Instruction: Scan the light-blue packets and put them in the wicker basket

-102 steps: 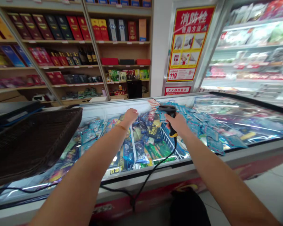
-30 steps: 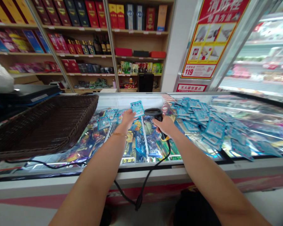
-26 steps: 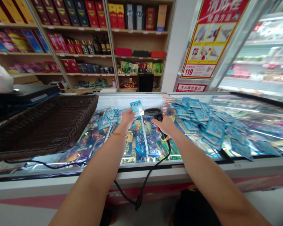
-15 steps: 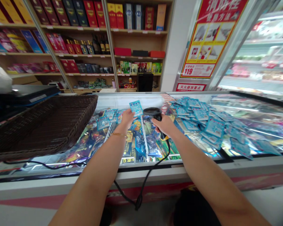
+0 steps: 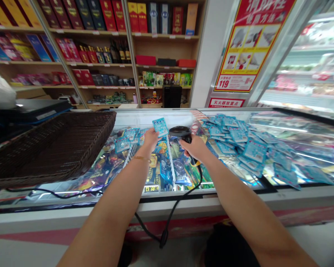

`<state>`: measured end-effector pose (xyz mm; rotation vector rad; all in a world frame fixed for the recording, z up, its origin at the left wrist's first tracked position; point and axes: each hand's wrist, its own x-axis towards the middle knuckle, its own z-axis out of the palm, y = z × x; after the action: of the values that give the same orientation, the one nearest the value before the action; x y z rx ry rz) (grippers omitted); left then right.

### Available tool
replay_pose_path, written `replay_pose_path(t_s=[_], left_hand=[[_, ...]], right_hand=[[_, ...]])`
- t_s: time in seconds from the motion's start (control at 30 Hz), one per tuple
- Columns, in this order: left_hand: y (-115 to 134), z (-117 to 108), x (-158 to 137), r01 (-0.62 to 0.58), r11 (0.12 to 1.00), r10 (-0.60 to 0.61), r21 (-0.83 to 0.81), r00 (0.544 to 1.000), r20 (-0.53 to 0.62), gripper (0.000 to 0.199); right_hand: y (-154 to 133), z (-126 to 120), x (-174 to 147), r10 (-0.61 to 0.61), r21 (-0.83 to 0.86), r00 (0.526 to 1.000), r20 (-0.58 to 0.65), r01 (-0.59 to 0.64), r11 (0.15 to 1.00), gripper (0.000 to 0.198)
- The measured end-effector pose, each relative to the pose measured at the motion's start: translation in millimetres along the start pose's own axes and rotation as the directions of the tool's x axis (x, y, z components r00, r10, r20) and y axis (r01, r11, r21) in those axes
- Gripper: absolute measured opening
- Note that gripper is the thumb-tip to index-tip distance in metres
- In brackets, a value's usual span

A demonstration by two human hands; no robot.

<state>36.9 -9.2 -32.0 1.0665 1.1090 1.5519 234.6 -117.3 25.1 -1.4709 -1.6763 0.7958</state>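
Note:
My left hand [image 5: 151,139] is closed on the edge of a small blue packet [image 5: 160,127], its printed face turned up towards me. In my right hand [image 5: 195,148] is a black handheld barcode scanner [image 5: 180,131] with a yellow part low on its grip. The scanner's head sits just right of the packet, apart from it. From the grip a black cable [image 5: 174,210] hangs over the freezer's front edge. A few similar blue packets [image 5: 123,144] lie left of my left hand. To the right of the scanner spreads a large heap of blue packets [image 5: 236,135].
Under my hands stretches a glass-topped chest freezer [image 5: 72,218] with colourful packaged goods inside. A brown wicker basket [image 5: 100,144] rests on its left side. Behind stand wooden shelves [image 5: 164,37] of boxes and bottles, and a red-and-yellow poster [image 5: 241,55] hangs on the pillar.
Hardly anything differs. The view has shifted very slightly; both hands keep the packet and the scanner in nearly the same places.

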Motion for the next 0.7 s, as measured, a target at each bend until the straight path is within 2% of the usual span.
replay_pose_path(t_s=[0.13, 0.27, 0.4, 0.53, 0.6, 0.7], left_hand=[[2, 1, -1, 0.006, 1.0, -0.005, 0.006, 1.0, -0.031, 0.015], [8, 6, -7, 0.005, 1.0, -0.001, 0.026, 0.991, -0.137, 0.015], [18, 24, -9, 0.031, 0.999, -0.022, 0.04, 0.978, -0.205, 0.013], [34, 70, -4, 0.096, 0.995, -0.094, 0.004, 0.978, -0.185, 0.025], [40, 104, -3, 0.134, 0.991, -0.136, -0.023, 0.98, -0.147, 0.029], [45, 164, -5, 0.182, 0.981, -0.186, -0.064, 0.981, -0.048, 0.021]], right_hand=[[-6, -1, -2, 0.025, 0.046, 1.0, -0.013, -0.024, 0.999, 0.021], [-6, -4, 1, 0.047, 0.139, 0.998, -0.047, -0.04, 0.99, 0.022], [-2, -26, 7, 0.049, 0.144, 0.991, -0.124, -0.031, 0.989, 0.021], [10, -72, 10, 0.052, 0.173, 0.978, -0.202, -0.017, 0.985, 0.02], [19, -100, 11, 0.078, 0.196, 0.964, -0.254, -0.027, 0.98, 0.02], [33, -140, 7, 0.12, 0.239, 0.937, -0.329, -0.04, 0.97, 0.019]])
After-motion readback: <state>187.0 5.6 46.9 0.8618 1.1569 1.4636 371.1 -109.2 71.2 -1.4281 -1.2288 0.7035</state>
